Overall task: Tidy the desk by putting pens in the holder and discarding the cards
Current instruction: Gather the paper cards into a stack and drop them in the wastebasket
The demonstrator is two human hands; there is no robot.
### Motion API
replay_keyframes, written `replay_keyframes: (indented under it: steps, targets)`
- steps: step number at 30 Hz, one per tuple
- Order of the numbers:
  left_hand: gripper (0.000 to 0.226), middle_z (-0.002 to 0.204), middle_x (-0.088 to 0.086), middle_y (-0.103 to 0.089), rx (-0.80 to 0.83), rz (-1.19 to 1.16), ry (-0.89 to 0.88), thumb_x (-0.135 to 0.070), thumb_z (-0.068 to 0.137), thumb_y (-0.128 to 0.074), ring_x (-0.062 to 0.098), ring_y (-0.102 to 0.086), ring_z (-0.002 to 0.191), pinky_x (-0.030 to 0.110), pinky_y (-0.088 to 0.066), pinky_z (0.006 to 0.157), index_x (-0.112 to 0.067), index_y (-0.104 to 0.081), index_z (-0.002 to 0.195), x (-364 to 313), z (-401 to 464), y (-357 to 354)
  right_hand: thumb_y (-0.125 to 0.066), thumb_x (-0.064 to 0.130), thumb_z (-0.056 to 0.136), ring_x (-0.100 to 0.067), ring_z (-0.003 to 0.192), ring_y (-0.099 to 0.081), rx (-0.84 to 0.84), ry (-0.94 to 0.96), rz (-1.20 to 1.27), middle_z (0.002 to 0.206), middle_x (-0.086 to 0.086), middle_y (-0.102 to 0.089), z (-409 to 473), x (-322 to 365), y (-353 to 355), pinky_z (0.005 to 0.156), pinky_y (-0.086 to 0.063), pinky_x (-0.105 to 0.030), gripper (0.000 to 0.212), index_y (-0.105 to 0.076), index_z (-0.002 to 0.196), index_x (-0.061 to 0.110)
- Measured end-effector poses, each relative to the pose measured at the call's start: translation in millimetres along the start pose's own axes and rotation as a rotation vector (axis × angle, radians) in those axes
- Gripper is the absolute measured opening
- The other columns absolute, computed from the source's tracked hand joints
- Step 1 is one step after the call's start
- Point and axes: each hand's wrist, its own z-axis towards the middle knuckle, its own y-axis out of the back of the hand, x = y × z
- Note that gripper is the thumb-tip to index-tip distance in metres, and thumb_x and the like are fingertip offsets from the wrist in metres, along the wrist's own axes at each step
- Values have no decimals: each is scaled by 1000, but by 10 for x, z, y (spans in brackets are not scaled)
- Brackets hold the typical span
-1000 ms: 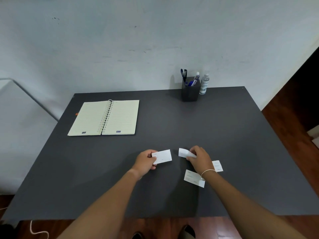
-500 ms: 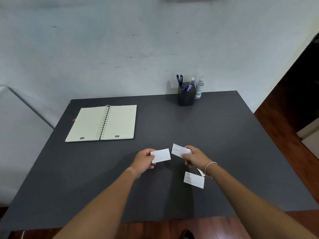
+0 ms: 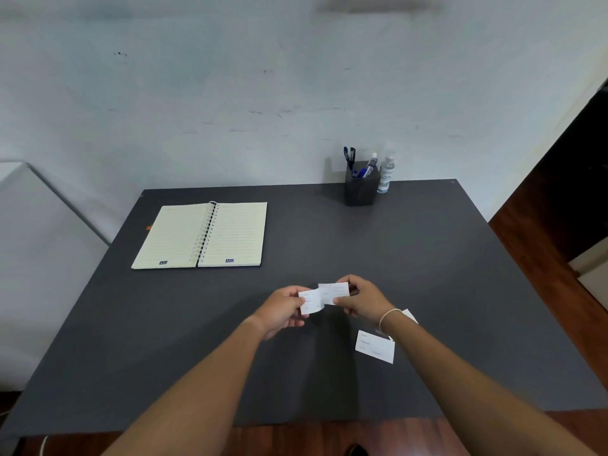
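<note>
My left hand point(image 3: 283, 311) pinches a small white card point(image 3: 310, 301) above the front middle of the dark grey desk point(image 3: 427, 258). My right hand point(image 3: 365, 299) holds a second white card point(image 3: 334, 292), and it overlaps the first one. Another white card point(image 3: 375, 346) lies flat on the desk beside my right forearm. The corner of one more card point(image 3: 409, 314) peeks out behind my right wrist. A black pen holder point(image 3: 361, 187) with several blue pens point(image 3: 349, 156) stands at the back of the desk.
An open spiral notebook point(image 3: 200, 235) lies at the back left of the desk. A small clear bottle point(image 3: 385, 174) stands right of the holder, against the wall. Wooden floor shows to the right and in front of the desk.
My hands have come together, so the two held cards now overlap. My right hand lifted its card off the desk and moved it left toward the other.
</note>
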Motion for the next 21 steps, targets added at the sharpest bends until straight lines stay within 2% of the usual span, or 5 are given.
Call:
replay_keyframes:
  steps: [4, 9, 13, 16, 21]
  targets:
    - [28, 80, 0, -60, -12, 3, 5, -3, 95, -36, 11, -53, 65, 22, -45, 59, -16, -58, 108, -3, 5, -8, -62, 2, 84, -10, 50, -49, 40, -7, 25, 62, 0, -57, -23, 1, 11, 46, -41, -17, 17, -56, 79, 16]
    - [29, 84, -1, -62, -35, 3, 1, -5, 96, -36, 10, -54, 66, 22, -45, 59, -20, -59, 104, 17, 29, 12, -62, -1, 83, -2, 37, -48, 23, -32, 150, 42, 9, -60, -35, -22, 38, 41, -38, -13, 10, -59, 87, 8]
    - [30, 86, -1, -63, -26, 0, 0, -6, 96, -36, 11, -54, 67, 23, -45, 60, -21, -60, 103, 12, 37, 4, -63, 0, 83, -4, 40, -48, -15, -60, 144, 61, 1, -60, -26, -51, 39, 40, -38, -14, 11, -59, 93, 5]
    - [28, 87, -1, -62, 0, -21, 2, -5, 96, -36, 12, -55, 69, 23, -44, 61, -20, -58, 106, 1, 30, -49, -64, 3, 83, -6, 42, -48, -52, -90, 115, 65, -4, -59, 1, -83, 12, 40, -38, -15, 13, -58, 94, 4]
    - [21, 84, -1, -61, 29, -50, -1, -9, 96, -41, 11, -53, 67, 23, -44, 60, -19, -58, 106, -20, 24, -84, -66, 9, 83, -13, 52, -50, -72, -98, 51, 84, -7, -64, 22, -89, -29, 45, -41, -17, 16, -54, 91, 12]
